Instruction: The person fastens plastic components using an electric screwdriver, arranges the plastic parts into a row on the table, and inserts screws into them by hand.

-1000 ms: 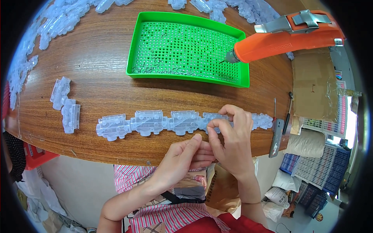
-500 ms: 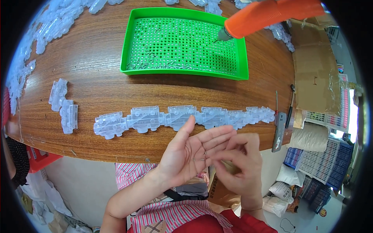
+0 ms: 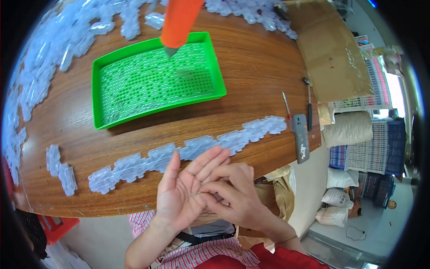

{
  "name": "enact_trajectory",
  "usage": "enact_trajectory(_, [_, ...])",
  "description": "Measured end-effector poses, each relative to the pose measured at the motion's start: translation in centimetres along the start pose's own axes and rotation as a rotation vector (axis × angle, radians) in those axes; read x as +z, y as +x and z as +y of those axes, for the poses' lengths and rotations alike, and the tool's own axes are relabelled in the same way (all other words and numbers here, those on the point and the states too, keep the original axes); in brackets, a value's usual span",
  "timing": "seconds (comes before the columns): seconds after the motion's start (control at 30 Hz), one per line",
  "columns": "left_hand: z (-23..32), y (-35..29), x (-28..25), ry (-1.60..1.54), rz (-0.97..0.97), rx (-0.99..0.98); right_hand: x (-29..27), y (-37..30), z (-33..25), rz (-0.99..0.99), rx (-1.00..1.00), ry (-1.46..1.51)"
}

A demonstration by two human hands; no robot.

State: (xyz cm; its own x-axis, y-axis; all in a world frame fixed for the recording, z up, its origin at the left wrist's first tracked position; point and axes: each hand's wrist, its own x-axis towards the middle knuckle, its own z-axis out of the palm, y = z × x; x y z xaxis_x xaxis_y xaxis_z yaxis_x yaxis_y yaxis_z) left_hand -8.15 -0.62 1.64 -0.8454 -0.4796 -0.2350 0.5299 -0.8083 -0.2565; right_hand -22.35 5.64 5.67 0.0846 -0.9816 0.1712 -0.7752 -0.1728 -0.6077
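Note:
My left hand (image 3: 183, 193) is held palm up in front of the table's near edge, its fingers stretched out. A few tiny metal screws (image 3: 193, 194) lie on its palm. My right hand (image 3: 235, 193) reaches over that palm, thumb and forefinger pinched close to the screws. Whatever sits between those fingertips is hidden or too small to tell. Just beyond my hands, a row of clear plastic toy-vehicle-like parts (image 3: 161, 157) runs across the table, joined or touching end to end. Two similar parts (image 3: 67, 179) lie apart at the left.
A green perforated tray (image 3: 219, 85) with many small screws stands beyond the row. An orange powered screwdriver (image 3: 179, 22) hangs over it, tip down. Clear parts (image 3: 40, 76) are heaped behind. At right lie a grey device (image 3: 301, 139), a screwdriver (image 3: 286, 105) and a cardboard box (image 3: 327, 54).
My view has turned, so the table's things appear shifted left and tilted. The orange screwdriver hangs more upright over the tray. My right hand's fingertips remain at my left palm.

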Motion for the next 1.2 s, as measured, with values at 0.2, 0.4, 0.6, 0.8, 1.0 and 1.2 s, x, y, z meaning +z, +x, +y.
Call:
enact_trajectory(0.2, [-1.3,0.8,1.2,0.133,0.070,0.027,-0.7,-0.6,1.0,0.044,0.074,0.138])
enact_trajectory(0.4, [-1.8,1.9,1.5,0.431,0.191,-0.051,-1.9,-0.9,3.8,0.302,0.223,0.170])
enact_trajectory(0.6, [-3.4,3.9,0.9,0.507,0.207,-0.138,-2.9,-0.5,9.4,0.285,0.149,-0.293])
enact_trajectory(0.8, [-3.4,4.5,0.4,0.428,0.239,-0.056,-2.8,0.3,9.9,0.225,0.111,-0.372])
enact_trajectory(1.0, [-3.5,4.5,0.3,0.410,0.232,-0.053,-3.3,0.6,9.4,0.192,-0.001,-0.483])
enact_trajectory(1.2, [-3.3,4.4,0.2,0.413,0.223,-0.050,-3.9,0.2,8.7,0.210,0.061,-0.298])
